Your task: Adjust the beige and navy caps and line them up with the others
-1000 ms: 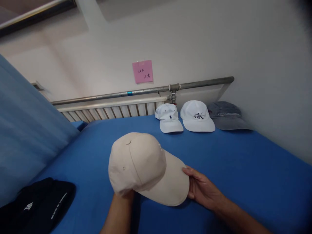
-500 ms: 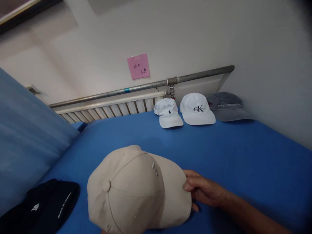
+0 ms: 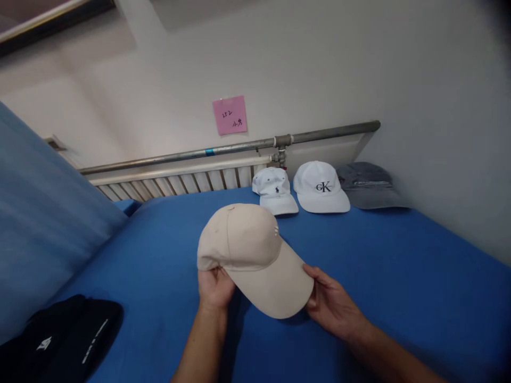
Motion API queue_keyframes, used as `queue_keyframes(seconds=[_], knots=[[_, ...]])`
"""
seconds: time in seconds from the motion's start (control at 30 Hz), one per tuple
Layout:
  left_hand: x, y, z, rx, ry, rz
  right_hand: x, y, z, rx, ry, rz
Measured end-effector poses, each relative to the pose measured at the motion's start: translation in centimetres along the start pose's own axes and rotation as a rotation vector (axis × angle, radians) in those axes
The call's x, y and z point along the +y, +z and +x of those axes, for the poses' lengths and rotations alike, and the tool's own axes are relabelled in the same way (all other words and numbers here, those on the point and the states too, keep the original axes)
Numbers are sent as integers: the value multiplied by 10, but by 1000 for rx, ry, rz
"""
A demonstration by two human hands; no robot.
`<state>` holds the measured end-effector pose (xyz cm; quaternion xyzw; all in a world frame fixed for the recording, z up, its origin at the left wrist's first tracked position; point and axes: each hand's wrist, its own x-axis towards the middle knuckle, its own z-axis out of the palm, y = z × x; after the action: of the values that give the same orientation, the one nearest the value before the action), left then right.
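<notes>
A beige baseball cap (image 3: 249, 239) is held above the blue surface, its brim tilted down to the right. My left hand (image 3: 216, 289) grips the back edge of the cap from below, with some fingers hidden inside it. At the other end, my right hand (image 3: 329, 303) pinches the tip of the brim, thumb on top. Behind it stand a small white cap (image 3: 273, 183) with a dark emblem, a larger white cap (image 3: 319, 183) with "CK" lettering, and a grey cap (image 3: 369, 186), side by side. A black cap (image 3: 64, 338) with white marks lies at the lower left.
The blue-covered surface (image 3: 167, 255) reaches back to a white radiator (image 3: 175, 181) and a metal pipe (image 3: 167, 159) along the wall. A pink note (image 3: 230, 115) is stuck above them. A blue curtain (image 3: 43, 223) hangs on the left.
The beige cap has moved away from me and turned, its crown now further back and its brim pointing toward the lower right. My left hand, almost hidden before, now shows.
</notes>
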<state>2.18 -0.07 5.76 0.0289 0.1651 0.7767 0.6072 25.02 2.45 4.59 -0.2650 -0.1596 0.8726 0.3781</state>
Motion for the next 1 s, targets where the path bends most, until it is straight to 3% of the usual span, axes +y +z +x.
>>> queue_keyframes(seconds=[0.1,0.2,0.47,0.6,0.7,0.8,1.0], knots=[[-11,10,3,83,80,-80,0,0,2,92,-51,62],[-15,12,1,42,46,-101,2,-1,3,139,-67,78],[-4,-6,11,-63,-116,11,3,-4,1,83,-9,-10],[-2,-2,12,64,-123,67,6,-3,0,78,7,-12],[0,5,10,159,-30,69,7,-1,0,95,-16,-1],[3,6,11,177,53,46,6,0,0,111,-26,1],[8,3,17,250,9,45,8,0,0,81,3,-34]])
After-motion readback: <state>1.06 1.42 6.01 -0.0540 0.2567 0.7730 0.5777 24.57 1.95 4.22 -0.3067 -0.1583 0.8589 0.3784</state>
